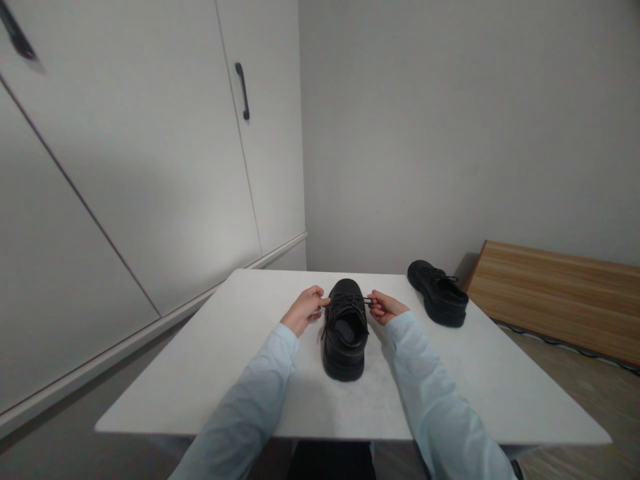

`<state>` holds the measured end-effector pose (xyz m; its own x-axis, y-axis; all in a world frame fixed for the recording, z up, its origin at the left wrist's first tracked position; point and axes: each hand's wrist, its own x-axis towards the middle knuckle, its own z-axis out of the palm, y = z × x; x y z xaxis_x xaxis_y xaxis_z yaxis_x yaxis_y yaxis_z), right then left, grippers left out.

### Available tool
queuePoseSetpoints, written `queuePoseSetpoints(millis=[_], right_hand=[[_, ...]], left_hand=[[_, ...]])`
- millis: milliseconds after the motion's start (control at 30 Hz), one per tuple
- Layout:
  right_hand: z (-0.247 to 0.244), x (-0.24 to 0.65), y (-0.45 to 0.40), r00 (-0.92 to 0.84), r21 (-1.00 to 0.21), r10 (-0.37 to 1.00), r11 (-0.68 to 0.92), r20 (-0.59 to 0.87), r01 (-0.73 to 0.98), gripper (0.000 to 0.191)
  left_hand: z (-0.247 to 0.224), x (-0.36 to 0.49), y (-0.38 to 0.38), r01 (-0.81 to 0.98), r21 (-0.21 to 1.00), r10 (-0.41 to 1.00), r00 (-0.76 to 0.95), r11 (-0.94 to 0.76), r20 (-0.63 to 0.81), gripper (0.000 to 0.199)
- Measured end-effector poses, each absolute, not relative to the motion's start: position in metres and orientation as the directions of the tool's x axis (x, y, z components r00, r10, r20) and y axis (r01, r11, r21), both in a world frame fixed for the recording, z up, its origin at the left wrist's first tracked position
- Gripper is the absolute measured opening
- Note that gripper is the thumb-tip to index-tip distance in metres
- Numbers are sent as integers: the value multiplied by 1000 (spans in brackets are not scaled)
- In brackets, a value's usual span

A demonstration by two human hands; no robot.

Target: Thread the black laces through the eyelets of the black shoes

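A black lace-up shoe (344,363) sits upright in front of me, its toe pointing away and its opening toward me. At the left side of its lacing, my left hand (305,309) is closed in a pinch on the shoelace. My right hand (386,307) pinches a stretch of the black shoelace (365,300) just off the shoe's right side. The lace runs taut across the front part of the shoe between both hands. Lower down, loose lace ends hang at the sides of the opening.
The second black shoe (445,299) rests near the right back edge of the white table (210,380). Beyond that edge lies a wood-grain board (555,293). White cabinet doors (165,133) with dark handles stand at left, and a plain wall (450,120) is behind.
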<state>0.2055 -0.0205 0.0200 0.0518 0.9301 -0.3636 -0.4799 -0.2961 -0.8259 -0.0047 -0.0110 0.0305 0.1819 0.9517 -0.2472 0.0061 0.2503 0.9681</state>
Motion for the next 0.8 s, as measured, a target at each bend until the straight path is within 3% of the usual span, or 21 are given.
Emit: queuePoseSetpoints(millis=[200,333,467,633,800], right_hand=[[25,205,-24,100,-898,951,-237,-292,-372,28],[30,200,-27,180,-980,966,-172,-188,-100,17],[36,197,-28,216,-987,976,-71,-40,141,12],[45,197,-31,120,-862,940,235,319,450,18],[50,192,-33,-35,-735,907,362,419,573,23]], left_hand=[[29,-3,-12,59,985,963,209,161,-170,28],[29,-2,-12,104,993,972,222,55,-77,21],[26,-1,-8,264,950,976,185,-165,118,11],[29,1,-9,370,844,921,189,-388,341,8],[43,6,-18,341,757,830,211,-558,517,3]])
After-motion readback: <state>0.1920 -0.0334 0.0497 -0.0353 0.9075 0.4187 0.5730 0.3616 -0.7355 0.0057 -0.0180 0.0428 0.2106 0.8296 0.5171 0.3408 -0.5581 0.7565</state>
